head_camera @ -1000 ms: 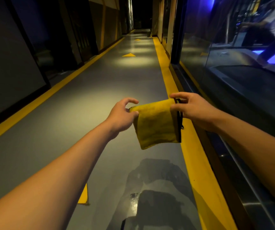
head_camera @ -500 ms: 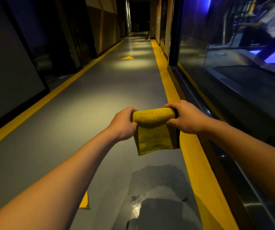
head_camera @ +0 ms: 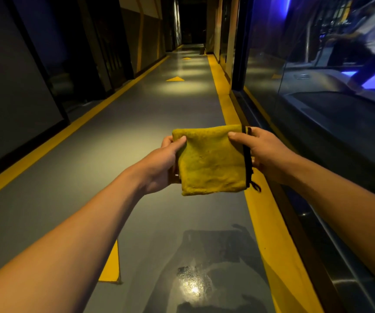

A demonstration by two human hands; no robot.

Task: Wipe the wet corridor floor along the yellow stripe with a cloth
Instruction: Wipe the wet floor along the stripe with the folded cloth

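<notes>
A folded yellow cloth (head_camera: 211,161) with a black edge trim is held up flat in front of me, above the floor. My left hand (head_camera: 162,164) grips its left edge, thumb on top. My right hand (head_camera: 264,152) pinches its right edge at the black trim. Below the cloth, a wet patch (head_camera: 207,267) glistens on the grey corridor floor (head_camera: 105,159), right beside the yellow stripe (head_camera: 270,233) that runs along the right side.
A glass wall (head_camera: 317,91) with a dark sill lines the right; a person is visible behind it at the top right. Another yellow stripe (head_camera: 46,143) follows the dark left wall. Yellow arrow marks (head_camera: 175,79) lie on the floor ahead and one by my left forearm.
The cloth was bunched between both fists half a second ago; now it is spread flat again and held higher, with both hands at its side edges.
</notes>
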